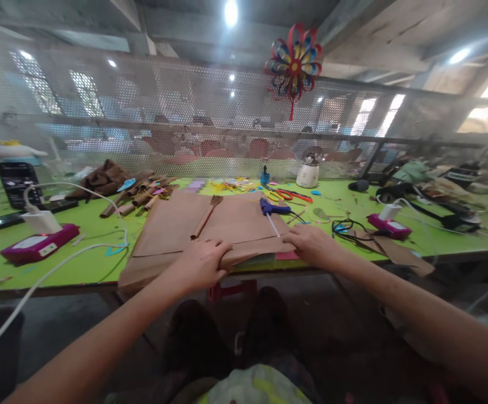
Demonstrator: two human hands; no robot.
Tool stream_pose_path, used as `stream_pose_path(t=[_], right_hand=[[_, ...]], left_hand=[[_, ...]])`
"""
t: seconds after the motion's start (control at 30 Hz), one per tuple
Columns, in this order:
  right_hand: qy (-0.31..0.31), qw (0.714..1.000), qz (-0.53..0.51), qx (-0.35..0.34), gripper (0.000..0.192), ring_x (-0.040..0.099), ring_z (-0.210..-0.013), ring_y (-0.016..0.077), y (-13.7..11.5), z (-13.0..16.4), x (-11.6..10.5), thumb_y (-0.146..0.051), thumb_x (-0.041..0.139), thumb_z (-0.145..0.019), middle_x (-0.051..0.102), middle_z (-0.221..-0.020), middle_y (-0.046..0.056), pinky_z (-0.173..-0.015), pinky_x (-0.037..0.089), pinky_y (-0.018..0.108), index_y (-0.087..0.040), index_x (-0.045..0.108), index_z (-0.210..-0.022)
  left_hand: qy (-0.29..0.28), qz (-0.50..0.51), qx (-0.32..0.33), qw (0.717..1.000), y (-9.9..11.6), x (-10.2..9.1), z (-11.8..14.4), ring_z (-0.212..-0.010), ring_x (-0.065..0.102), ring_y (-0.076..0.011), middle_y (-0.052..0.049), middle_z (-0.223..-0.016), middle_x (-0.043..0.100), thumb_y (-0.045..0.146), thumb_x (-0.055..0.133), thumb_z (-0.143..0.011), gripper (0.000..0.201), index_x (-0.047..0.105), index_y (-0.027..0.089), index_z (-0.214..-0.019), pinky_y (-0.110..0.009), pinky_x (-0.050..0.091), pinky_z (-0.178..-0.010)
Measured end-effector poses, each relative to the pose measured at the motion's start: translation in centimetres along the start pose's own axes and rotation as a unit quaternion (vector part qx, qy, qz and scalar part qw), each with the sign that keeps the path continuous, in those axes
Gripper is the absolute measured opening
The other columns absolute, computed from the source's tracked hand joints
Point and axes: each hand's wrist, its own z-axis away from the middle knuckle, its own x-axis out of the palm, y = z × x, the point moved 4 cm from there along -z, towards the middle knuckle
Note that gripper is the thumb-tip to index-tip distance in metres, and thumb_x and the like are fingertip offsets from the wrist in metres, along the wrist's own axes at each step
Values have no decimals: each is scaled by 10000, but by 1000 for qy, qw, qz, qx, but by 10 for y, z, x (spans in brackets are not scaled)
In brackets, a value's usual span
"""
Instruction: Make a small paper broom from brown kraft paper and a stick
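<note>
A large sheet of brown kraft paper (172, 224) lies over the table's front edge, with a dark line across its near part. My left hand (204, 259) is closed on the front edge of the paper, fingers bent around it. Near the right front corner, my right hand (311, 241) pinches the same sheet between thumb and fingers. On the paper rests a rolled brown paper tube (205, 220) with a frayed far end. A blue glue gun (274, 207) lies close to my right hand, a whitish stick (272, 224) beside it pointing toward me.
Several brown paper rolls (143, 196) are heaped at the left. Orange-handled scissors (284, 194) and a white figure-shaped container (309, 171) stand farther back. Purple power strips (40, 244) with cables lie on the green table (96, 269); a black cord (347, 229) is at right.
</note>
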Motion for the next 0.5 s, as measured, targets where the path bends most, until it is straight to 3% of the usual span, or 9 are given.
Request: stream_pose_path(t=[0.1,0.27,0.5], right_hand=[[2,999,-37,6,235,556,-722,176,17,-15,-9,-130,475,-833,635,-746,81,-647,383,273,-158,705,-797],[-20,989,-142,-23,211,486,-574,124,35,-38,-30,-183,524,-818,619,-641,20,-567,357,241,-212,730,-779],[-40,981,-187,-11,250,449,-549,100,40,-55,-48,-54,490,-692,591,-574,-5,-534,337,223,-151,720,-690]], left_hand=[[6,5,-18,1000,-3,-6,-11,-901,611,-247,-111,-980,650,328,517,-806,306,587,177,-1063,-325,436,-764],[-2,-1,-68,998,-21,-8,-21,-765,627,-233,-109,-765,664,289,438,-844,226,630,175,-810,-301,416,-664],[-12,30,-106,994,-38,-8,-26,-664,610,-198,-101,-724,669,364,399,-871,340,660,169,-776,-270,389,-610]])
